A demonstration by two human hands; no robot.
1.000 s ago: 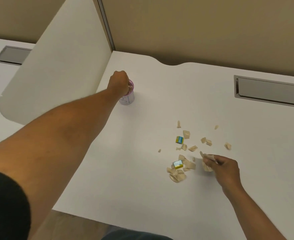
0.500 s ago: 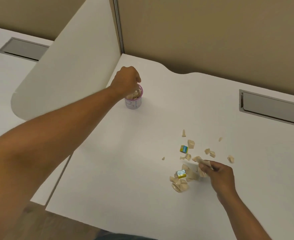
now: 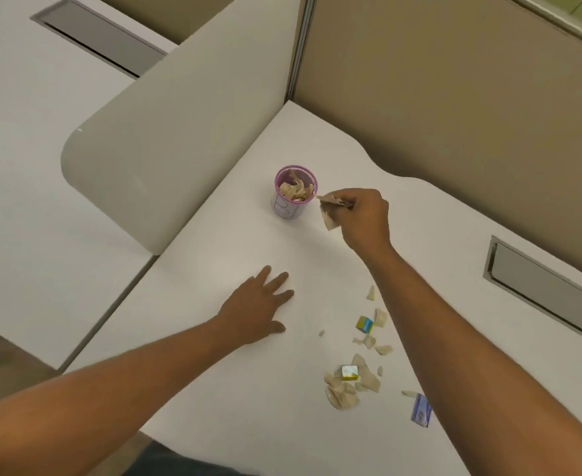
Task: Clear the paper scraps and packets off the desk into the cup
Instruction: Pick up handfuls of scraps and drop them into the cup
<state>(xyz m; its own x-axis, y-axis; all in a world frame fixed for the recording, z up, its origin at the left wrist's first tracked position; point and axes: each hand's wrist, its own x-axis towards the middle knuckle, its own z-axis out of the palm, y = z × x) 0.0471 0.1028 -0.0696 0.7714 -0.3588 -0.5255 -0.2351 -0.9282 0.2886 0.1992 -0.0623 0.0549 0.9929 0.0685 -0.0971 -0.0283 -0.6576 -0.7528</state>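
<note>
A purple-rimmed cup (image 3: 289, 210) stands on the white desk (image 3: 214, 365) near the back corner, holding several beige scraps. My right hand (image 3: 365, 218) hovers just right of the cup's rim, pinching a bunch of paper scraps (image 3: 330, 211). Flat on the desk in front of the cup lies my left hand (image 3: 258, 309), fingers spread and holding nothing. Several beige scraps (image 3: 342, 389) lie near the front right, with two yellow-blue packets (image 3: 365, 324) (image 3: 349, 372) among them. A blue-white packet (image 3: 421, 412) lies beside my right forearm.
A curved white divider panel (image 3: 166, 156) rises left of the cup. Tan partition walls (image 3: 454, 97) close off the back. A grey cable slot (image 3: 536, 293) is set in the desk at the right. The desk's front edge runs close to my body.
My left hand has left the cup and come down flat on the desk. The right hand has lifted from the scrap pile and carried its scraps up to the cup.
</note>
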